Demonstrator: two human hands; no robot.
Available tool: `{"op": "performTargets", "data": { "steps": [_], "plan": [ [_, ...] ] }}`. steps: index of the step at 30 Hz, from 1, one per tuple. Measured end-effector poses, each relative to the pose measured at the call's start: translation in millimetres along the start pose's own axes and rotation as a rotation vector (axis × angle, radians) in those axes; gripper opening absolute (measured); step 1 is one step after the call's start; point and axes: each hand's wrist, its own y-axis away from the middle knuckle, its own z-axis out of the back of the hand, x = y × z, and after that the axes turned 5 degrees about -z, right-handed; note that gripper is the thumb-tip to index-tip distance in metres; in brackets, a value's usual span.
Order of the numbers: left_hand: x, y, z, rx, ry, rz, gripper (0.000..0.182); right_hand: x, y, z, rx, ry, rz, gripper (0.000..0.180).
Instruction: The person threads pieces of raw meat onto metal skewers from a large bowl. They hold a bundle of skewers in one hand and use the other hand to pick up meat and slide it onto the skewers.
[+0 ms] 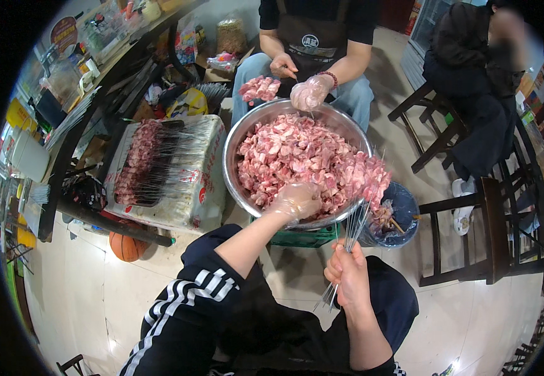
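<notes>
A wide stainless steel bowl (228, 176) heaped with raw meat pieces (286, 152) stands before me. My left hand (296, 202), in a clear plastic glove, reaches over the near rim into the meat. Its fingertips are partly hidden, so I cannot tell whether they pinch a piece. My bare right hand (347, 270) grips a bunch of thin metal skewers (355, 228) below the bowl's right side. Threaded meat (370, 176) covers their far ends, which lean over the right rim.
Opposite, a co-worker's gloved hand (310, 93) holds a skewer beside threaded meat (259, 88). Left, a foam box (206, 164) bears a tray of meat skewers (138, 162). A lined bin (406, 216), green crate (304, 237), basketball (128, 242) and wooden chair (495, 230) surround the bowl. Another person (469, 89) sits right.
</notes>
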Motion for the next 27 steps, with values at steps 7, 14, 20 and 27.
{"op": "performTargets", "data": {
  "steps": [7, 14, 20, 27],
  "plan": [
    [30.8, 4.0, 56.6, 0.074, 1.767, -0.143, 0.024, 5.8, 6.4, -0.7, 0.042, 0.006, -0.048, 0.007],
    [42.6, 9.2, 73.2, -0.161, 1.950, 0.095, 0.019, -1.2, 7.0, 2.4, 0.162, 0.079, -0.155, 0.009],
    [41.8, 15.9, 84.2, -0.140, 2.029, 0.070, 0.029, -5.0, 6.4, -0.8, 0.163, 0.142, -0.155, 0.009],
    [48.3, 7.3, 75.5, -0.253, 1.975, 0.111, 0.022, -5.8, 6.4, -2.9, 0.164, 0.164, -0.155, 0.008]
  ]
}}
